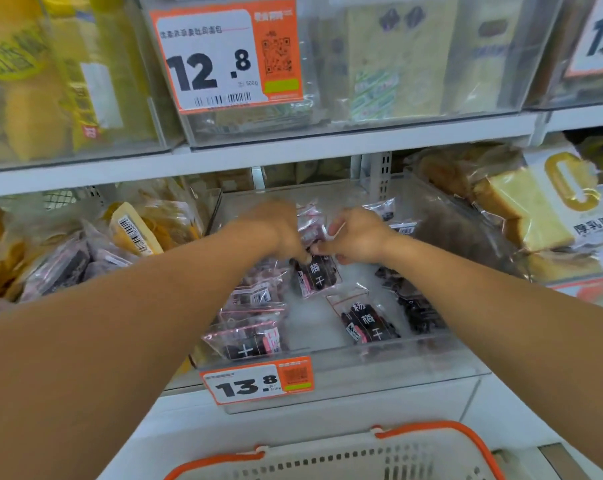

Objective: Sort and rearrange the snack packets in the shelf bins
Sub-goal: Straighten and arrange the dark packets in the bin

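Note:
A clear plastic bin (345,367) on the middle shelf holds several small clear packets of dark dried fruit with black labels. Both my hands reach into it. My left hand (279,230) and my right hand (357,237) meet over one packet (319,275) in the middle of the bin, and the curled fingers of both pinch its top edge. More packets lie at the front left (248,337), front centre (367,322) and right side (416,306). Others stand at the back behind my hands (383,207).
The bin to the left holds similar dark packets (61,268) mixed with yellow snack bags (133,226). Packaged toast (535,209) fills the bin to the right. Upper-shelf bins hang just above. An orange-handled shopping basket (362,459) sits below. A 13.8 price tag (258,381) marks the bin front.

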Motion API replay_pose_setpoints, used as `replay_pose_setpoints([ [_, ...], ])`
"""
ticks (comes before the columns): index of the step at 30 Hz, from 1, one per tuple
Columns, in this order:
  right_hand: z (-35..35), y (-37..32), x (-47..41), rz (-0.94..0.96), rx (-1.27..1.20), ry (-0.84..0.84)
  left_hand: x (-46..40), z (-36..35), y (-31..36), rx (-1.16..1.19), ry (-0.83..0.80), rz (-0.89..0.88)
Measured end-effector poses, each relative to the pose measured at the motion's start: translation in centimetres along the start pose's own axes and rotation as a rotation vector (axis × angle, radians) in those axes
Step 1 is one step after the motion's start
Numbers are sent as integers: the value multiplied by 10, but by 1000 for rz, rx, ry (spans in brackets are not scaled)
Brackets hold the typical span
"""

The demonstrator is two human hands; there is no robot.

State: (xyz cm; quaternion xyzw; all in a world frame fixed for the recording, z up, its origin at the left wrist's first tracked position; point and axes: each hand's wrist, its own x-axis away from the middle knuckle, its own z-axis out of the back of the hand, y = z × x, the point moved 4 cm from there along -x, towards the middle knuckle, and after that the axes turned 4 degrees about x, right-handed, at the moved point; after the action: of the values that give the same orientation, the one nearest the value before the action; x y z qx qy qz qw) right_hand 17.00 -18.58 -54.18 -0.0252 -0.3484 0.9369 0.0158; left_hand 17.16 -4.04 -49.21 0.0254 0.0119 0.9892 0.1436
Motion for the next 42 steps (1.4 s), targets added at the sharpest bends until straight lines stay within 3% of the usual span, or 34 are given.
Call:
replay_pose_setpoints([
  [3, -7, -5, 6, -21, 200, -174, -17, -16, -3, -1, 23, 55],
  [5, -14, -7, 5, -49, 293, -201, -19, -16, -2, 10, 67, 58],
  [9, -21, -6, 0, -168, -9, -220, -22, -16, -2, 32, 106, 24],
  [12, -32, 0, -4, -153, -260, -275, -24, -16, -5, 102, 183, -8],
  [17, -30, -2, -8, 81, -223, -103, -16, -21, -2, 181, 225, -10],
  [22, -25, -16, 3, 13, -167, -180, -9, -20, -2, 186, 250, -37],
  [26, 5, -21, 11, 47, 278, -135, -6, -20, -3, 198, 263, -40],
  [30, 3, -8, 33, 56, 634, -551, -4, -14, -5, 272, 225, -51],
  [34, -3, -2, 43, 62, 733, -691, 16, 6, -11, 207, 198, -95],
  [39, -13, -11, 42, 115, 642, -675, 41, -6, -20, 233, 176, -256],
  [42, -2, -21, 31, 248, 359, -419, 38, -13, -24, 293, 128, -225],
])
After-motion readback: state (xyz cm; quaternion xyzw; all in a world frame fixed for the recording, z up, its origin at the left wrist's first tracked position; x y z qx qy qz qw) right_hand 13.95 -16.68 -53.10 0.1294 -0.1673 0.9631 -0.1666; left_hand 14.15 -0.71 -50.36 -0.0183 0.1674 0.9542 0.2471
